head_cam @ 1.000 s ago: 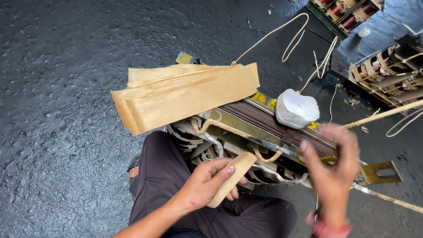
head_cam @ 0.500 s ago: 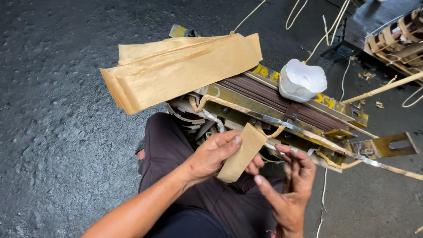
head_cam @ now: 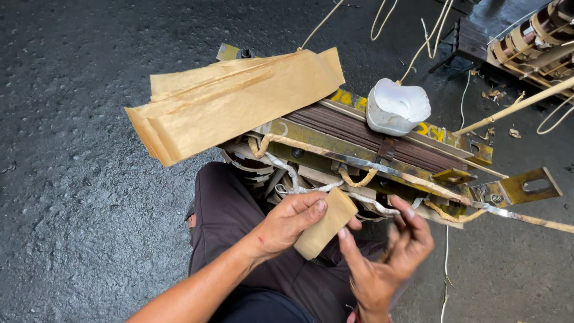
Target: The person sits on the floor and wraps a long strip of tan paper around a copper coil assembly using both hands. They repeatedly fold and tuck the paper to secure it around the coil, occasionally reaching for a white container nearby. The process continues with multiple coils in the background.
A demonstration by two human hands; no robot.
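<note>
My left hand (head_cam: 287, 224) grips a small folded piece of brown paper (head_cam: 326, 223) just below the front of a transformer core (head_cam: 371, 140). My right hand (head_cam: 385, 257) hovers beside it with its fingers spread and the index finger touching the paper's lower edge; it is slightly blurred. The core has dark stacked laminations, a yellowed metal frame and windings with white tape (head_cam: 287, 173) at its near side. A stack of long brown paper sheets (head_cam: 233, 104) lies across the core's left end. A white crumpled plastic container (head_cam: 396, 107) sits on top of the core.
My knee in dark trousers (head_cam: 230, 209) rests under the windings on a dark rough floor (head_cam: 78, 179). A metal bracket (head_cam: 526, 188) sticks out at the core's right end. Another wound unit (head_cam: 538, 33) and loose cream wires (head_cam: 430, 27) lie at the upper right.
My right hand came down from the core's right side to the paper piece. My left hand raised the paper slightly toward the windings. The view shifted a little.
</note>
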